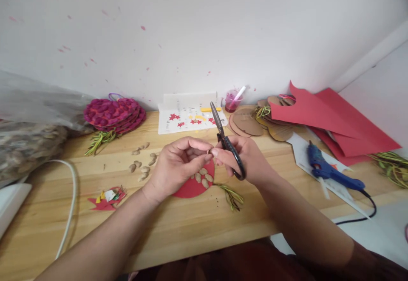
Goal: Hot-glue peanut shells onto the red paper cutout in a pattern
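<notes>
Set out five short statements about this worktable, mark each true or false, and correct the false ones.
1. The right hand holds the black-handled metal scissors. True.
2. The blue plastic glue gun lies left of the flat, round red disc. False: it lies to the right.
3. Several pale-brown oval nutshells lie on the disc. True.
4. The small clear plastic cup has green contents. False: they are magenta.
5. The left hand is close to the right hand, its fingers curled. True.
</notes>
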Motion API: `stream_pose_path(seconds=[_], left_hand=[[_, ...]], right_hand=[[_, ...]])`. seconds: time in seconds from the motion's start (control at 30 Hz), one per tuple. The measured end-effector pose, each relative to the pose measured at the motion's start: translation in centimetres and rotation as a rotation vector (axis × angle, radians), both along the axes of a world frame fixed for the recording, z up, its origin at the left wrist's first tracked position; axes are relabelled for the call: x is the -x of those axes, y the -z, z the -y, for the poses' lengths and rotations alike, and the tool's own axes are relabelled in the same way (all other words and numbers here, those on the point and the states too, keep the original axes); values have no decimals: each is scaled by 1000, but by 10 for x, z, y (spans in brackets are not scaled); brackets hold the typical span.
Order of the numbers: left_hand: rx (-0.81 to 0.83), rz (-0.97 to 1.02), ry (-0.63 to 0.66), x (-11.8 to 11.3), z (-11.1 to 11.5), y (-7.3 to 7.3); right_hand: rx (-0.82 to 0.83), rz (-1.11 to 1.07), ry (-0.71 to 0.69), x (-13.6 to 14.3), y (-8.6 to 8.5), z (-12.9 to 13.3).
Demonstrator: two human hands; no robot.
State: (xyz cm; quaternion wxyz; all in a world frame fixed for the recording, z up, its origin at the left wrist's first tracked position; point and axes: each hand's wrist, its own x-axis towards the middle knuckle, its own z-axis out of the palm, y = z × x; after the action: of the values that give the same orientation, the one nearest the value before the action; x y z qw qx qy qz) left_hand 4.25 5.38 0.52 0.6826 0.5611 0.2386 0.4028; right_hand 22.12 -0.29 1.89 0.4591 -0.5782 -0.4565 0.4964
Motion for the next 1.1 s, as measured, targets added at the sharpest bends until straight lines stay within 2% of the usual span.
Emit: stream_pose_path(seconds=[0.1, 0.23, 0.37, 0.83, 1.0, 1.1], left_hand=[[122, -17, 60, 1, -1, 2], [385, -64, 116, 3, -5, 3], [564, -87, 144, 4, -8, 1], [662, -94, 250, 8, -10, 1], [706, -74, 197, 8, -11, -4], [736, 10, 144, 9, -13, -8]], right_hand=[[-56, 48, 23, -1, 3, 1], [-172, 147, -19, -4, 6, 3], [-164, 175, -49, -6, 5, 4], [-155, 159, -68, -5, 0, 5], [-198, 198, -30, -6, -1, 5], [-246, 330, 17, -6, -1, 6]])
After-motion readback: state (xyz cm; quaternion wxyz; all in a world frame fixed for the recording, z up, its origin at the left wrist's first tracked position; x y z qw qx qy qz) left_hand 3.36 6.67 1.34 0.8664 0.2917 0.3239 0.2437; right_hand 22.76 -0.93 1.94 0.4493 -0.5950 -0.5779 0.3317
